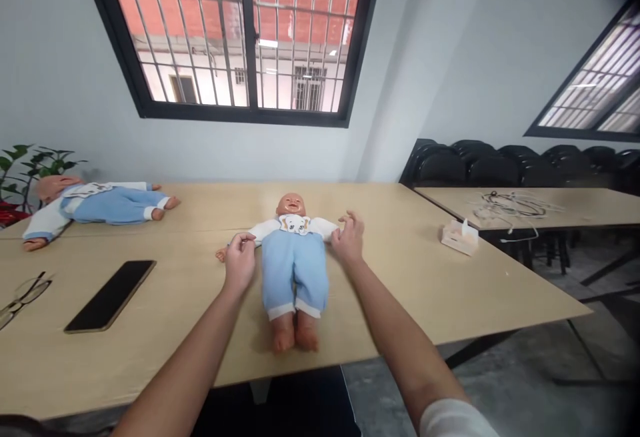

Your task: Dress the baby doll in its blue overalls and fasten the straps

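A baby doll (294,263) in light blue overalls and a white long-sleeved top lies on its back on the wooden table (395,270). Its head points toward the window and its feet toward me. A bib with an animal face (296,225) covers its chest. My left hand (241,262) is closed in a pinch on the doll's sleeve at the left of the picture, and a small doll hand shows past my wrist. On the other side, my right hand (349,237) pinches the opposite sleeve near its cuff, its other fingers curled loosely; that doll hand is hidden.
A second doll (113,203) in similar clothes lies at the back left, beside a potted plant (30,173). Nearer me are a black phone (111,295) and eyeglasses (20,300). A tissue box (460,237) stands right; cables (513,207) lie on the adjoining table.
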Available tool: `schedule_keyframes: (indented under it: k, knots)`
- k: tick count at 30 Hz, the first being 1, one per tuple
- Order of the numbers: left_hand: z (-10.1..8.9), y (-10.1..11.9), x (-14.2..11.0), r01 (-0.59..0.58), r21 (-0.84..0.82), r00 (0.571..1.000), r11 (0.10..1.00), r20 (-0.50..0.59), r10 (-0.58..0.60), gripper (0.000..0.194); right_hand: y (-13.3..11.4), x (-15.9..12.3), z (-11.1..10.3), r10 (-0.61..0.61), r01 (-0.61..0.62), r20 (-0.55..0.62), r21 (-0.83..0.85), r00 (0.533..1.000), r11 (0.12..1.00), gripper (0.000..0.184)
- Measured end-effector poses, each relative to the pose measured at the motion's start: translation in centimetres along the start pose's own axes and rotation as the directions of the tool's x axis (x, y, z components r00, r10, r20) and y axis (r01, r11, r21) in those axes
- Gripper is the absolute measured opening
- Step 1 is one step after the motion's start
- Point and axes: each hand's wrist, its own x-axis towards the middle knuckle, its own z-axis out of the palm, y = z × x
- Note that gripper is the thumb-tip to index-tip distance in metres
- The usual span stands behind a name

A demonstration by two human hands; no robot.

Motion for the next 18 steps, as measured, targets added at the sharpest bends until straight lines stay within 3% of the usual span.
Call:
schedule_keyframes:
  k: [3,7,9,12,13,14,15,18]
  knots:
    - [0.6,-1.7,3.5,-0.08,0.146,0.996,0.986,-0.034,0.085,0.013,3.1,-1.0,1.0,0.159,-0.16,-0.014,-0.072,0.987,0.985,0.031]
    - [0.6,-4.0,5.0,-0.195,0.252,0.981,0.948,0.029,0.194,0.009,7.3,-1.3,0.0,0.312,-0.337,-0.196,-0.113,0.93,0.935,0.032]
    - [0.8,-4.7,5.1,-0.236,0.271,0.971,0.933,0.097,0.218,0.008,9.5,-1.2,-0.6,0.468,-0.509,-0.27,-0.108,0.841,0.854,0.035]
    - [1.2,-5.1,5.1,-0.274,0.27,0.951,0.923,0.219,0.218,0.008,12.1,-1.1,-0.7,0.707,-0.754,-0.306,-0.065,0.638,0.653,0.04]
    - [1.3,-5.2,5.0,-0.282,0.266,0.944,0.922,0.25,0.216,0.008,12.6,-1.1,-0.7,0.746,-0.791,-0.303,-0.049,0.593,0.609,0.041]
    - [1.5,-5.2,5.0,-0.29,0.262,0.937,0.921,0.273,0.218,0.009,13.0,-1.0,-0.6,0.763,-0.804,-0.293,-0.038,0.577,0.594,0.042]
    - [1.6,-5.2,4.9,-0.294,0.254,0.932,0.921,0.291,0.217,0.011,13.2,-1.0,-0.5,0.759,-0.796,-0.277,-0.037,0.589,0.604,0.042]
    - [2.0,-5.5,4.8,-0.261,0.213,0.921,0.941,0.346,0.178,0.014,13.4,-0.9,-0.4,0.725,-0.747,-0.187,-0.087,0.663,0.66,0.042]
